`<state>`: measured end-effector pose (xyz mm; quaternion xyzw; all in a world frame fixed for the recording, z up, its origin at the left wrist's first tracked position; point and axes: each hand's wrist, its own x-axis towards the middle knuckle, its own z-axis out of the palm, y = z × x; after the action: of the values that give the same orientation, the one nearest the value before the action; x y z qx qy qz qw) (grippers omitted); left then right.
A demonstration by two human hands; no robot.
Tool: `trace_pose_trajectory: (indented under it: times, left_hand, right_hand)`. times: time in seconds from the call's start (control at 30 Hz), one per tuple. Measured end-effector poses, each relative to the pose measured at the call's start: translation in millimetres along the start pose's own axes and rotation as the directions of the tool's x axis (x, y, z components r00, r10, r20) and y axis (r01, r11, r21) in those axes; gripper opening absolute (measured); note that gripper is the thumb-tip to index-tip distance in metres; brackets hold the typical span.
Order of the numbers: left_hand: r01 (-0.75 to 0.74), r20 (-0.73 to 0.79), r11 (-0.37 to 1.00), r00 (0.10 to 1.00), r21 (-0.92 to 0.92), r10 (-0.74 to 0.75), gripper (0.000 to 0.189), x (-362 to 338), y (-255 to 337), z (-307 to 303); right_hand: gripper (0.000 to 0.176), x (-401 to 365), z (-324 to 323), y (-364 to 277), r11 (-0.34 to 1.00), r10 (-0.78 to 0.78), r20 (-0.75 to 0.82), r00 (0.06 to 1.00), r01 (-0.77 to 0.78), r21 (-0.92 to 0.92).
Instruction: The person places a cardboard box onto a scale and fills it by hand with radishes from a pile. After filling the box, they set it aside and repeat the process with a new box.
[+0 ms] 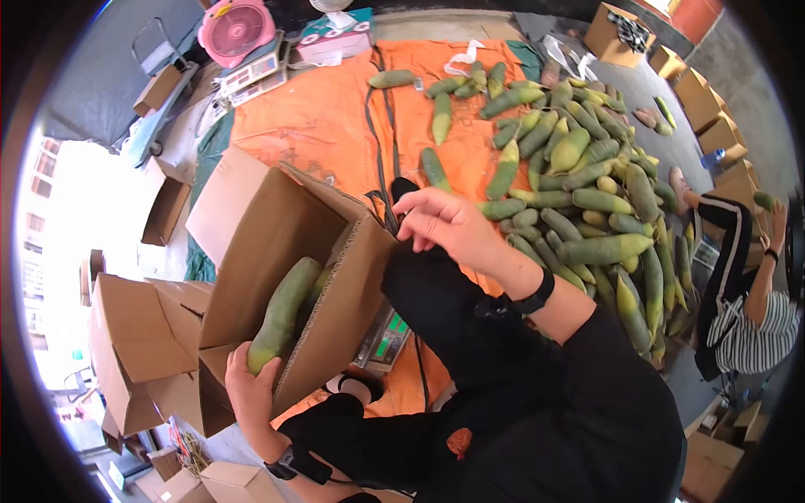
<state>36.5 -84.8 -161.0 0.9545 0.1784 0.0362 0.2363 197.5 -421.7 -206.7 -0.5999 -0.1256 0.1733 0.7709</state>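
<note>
My left hand [251,387] grips the lower end of a green radish [285,314], thumb on one side, at the near corner of an open cardboard box [335,277]. Beside that radish, part of another green one [319,285] shows inside the box; the box wall hides the rest. My right hand [444,225] hovers past the box's right side, fingers loosely bent and apart, with nothing in it. A scale with a lit green display [384,339] shows beside the box's lower right edge.
A big heap of green radishes [579,180] lies to the right on an orange tarp [302,126]. More cardboard boxes [134,335] stand at left. A pink fan [237,29] is at the back. At far right, another person's hand [778,222] is near a radish.
</note>
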Motion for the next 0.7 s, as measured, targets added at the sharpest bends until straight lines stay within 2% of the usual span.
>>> trace_pose_trajectory:
  times: [0.07,0.13,0.17,0.2,0.23,0.27,0.3,0.33,0.37,0.43,0.47,0.53,0.6,0.7]
  left_hand:
    - [-0.011,0.042,0.999,0.999,0.04,0.01,0.045,1,-1,1]
    - [0.014,0.032,1.0,0.999,-0.018,-0.014,0.046,1,0,3]
    - [0.071,0.06,0.996,0.996,-0.054,-0.067,0.046,2,-3,5]
    - [0.068,0.073,0.996,0.995,-0.052,-0.064,0.046,1,-5,7]
    - [0.082,0.063,0.96,0.996,-0.267,-0.068,0.046,0,-7,9]
    - [0.091,0.051,0.879,0.996,-0.469,-0.076,0.047,0,-7,10]
    - [0.088,0.022,0.931,0.996,-0.354,-0.085,0.048,0,5,8]
    - [0.088,0.03,0.932,0.996,-0.351,-0.082,0.048,1,6,9]
    - [0.108,0.019,0.924,0.994,-0.367,-0.108,0.047,2,6,10]
    - [0.116,0.001,0.918,0.992,-0.379,-0.125,0.044,3,0,13]
    - [0.119,0.006,0.919,0.992,-0.376,-0.126,0.044,3,-3,13]
    - [0.104,-0.018,0.933,0.993,-0.346,-0.117,0.041,3,-4,13]
    - [0.111,-0.011,0.936,0.992,-0.335,-0.122,0.039,2,-3,11]
    - [0.116,-0.015,0.939,0.992,-0.323,-0.128,0.037,2,-3,12]
  right_hand:
    - [0.021,-3,-27,18,0.995,0.069,-0.107,0.992,-0.077,-0.071]
    - [0.02,-9,-56,52,0.972,0.166,-0.183,0.969,-0.192,-0.136]
    - [0.02,-13,-69,73,0.971,0.173,-0.195,0.965,-0.2,-0.131]
    - [0.02,-18,-82,95,0.923,0.234,-0.205,0.95,-0.283,-0.259]
    - [0.021,-24,-94,117,0.853,0.295,-0.221,0.93,-0.361,-0.378]
    - [0.021,-32,-105,138,0.852,0.301,-0.228,0.926,-0.369,-0.371]
    - [0.022,-41,-114,159,0.716,0.335,-0.23,0.914,-0.405,-0.568]
    - [0.023,-52,-122,178,0.538,0.367,-0.239,0.899,-0.415,-0.734]
    - [0.023,-62,-131,195,0.537,0.371,-0.244,0.896,-0.421,-0.731]
    - [0.025,-81,-143,219,0.349,0.492,-0.27,0.828,-0.472,-0.81]
    - [0.025,-90,-149,225,0.349,0.496,-0.271,0.825,-0.475,-0.808]
    - [0.025,-104,-159,233,0.296,0.555,-0.384,0.738,-0.606,-0.738]
    - [0.026,-116,-175,245,0.29,0.546,-0.398,0.737,-0.612,-0.736]
    - [0.028,-119,-195,252,0.265,0.488,-0.541,0.685,-0.707,-0.656]
